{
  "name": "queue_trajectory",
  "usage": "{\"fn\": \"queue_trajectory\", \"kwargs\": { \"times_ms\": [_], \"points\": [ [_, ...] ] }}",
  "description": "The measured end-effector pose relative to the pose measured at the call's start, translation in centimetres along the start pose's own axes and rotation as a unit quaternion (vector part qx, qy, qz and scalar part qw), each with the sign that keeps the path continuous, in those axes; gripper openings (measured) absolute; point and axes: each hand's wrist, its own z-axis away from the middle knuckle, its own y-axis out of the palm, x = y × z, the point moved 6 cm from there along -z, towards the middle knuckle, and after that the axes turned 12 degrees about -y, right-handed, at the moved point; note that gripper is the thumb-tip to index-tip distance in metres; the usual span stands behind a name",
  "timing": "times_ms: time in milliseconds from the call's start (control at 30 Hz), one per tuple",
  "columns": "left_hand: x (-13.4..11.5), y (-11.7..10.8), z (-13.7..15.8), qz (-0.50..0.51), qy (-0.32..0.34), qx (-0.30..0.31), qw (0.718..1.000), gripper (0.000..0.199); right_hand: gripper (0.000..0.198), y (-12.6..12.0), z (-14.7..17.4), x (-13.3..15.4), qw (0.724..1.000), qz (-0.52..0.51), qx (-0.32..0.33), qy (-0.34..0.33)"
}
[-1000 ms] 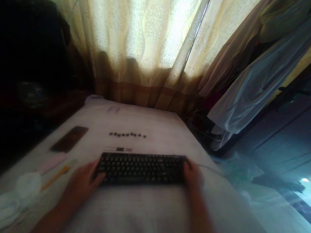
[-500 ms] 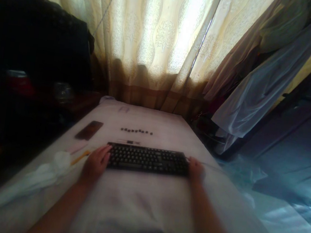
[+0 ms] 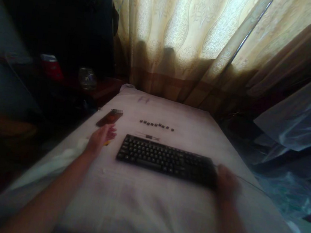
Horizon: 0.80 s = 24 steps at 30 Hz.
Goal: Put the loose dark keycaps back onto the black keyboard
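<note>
A black keyboard (image 3: 164, 159) lies on the pale sheet in front of me, its right end blurred. My right hand (image 3: 228, 182) is at that end, fingers closed around its edge, though motion smears them. My left hand (image 3: 100, 138) is off the keyboard, to its left, fingers stretched forward and slightly apart. Just beyond it lies a dark phone (image 3: 110, 117). A small yellow-orange item (image 3: 107, 142) shows beside the fingers, partly covered by the hand. Behind the keyboard lies a thin tool with a dark middle (image 3: 149, 136). Several small dark keycaps (image 3: 156, 125) form a row farther back.
A cable (image 3: 249, 183) runs right from the keyboard. White crumpled cloth or plastic (image 3: 62, 161) lies at left. A red can (image 3: 51, 68) and a glass jar (image 3: 87, 78) stand on a dark side table. Patterned curtains (image 3: 180, 29) hang behind; clear plastic (image 3: 285, 193) lies at right.
My left hand has let go of the keyboard's left end and moved left toward the phone and yellow item. My right hand stays at the right end. The view has turned left.
</note>
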Motion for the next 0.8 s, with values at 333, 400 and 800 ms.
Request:
{"fn": "queue_trajectory", "kwargs": {
  "times_ms": [333,400,800],
  "points": [
    [-3.2,8.4,0.4,0.006,0.083,0.017,0.996,0.061,0.035,0.1,-6.0,9.0,0.968,-0.077,-0.094,-0.221],
    [-3.0,9.5,2.3,-0.019,0.116,0.025,0.993,0.048,0.035,1.4,-7.5,10.4,0.970,-0.101,-0.091,-0.204],
    [-1.3,9.9,3.9,-0.387,0.492,0.010,0.780,0.036,0.030,14.5,-7.9,15.2,0.946,-0.055,0.287,-0.138]
  ]
}}
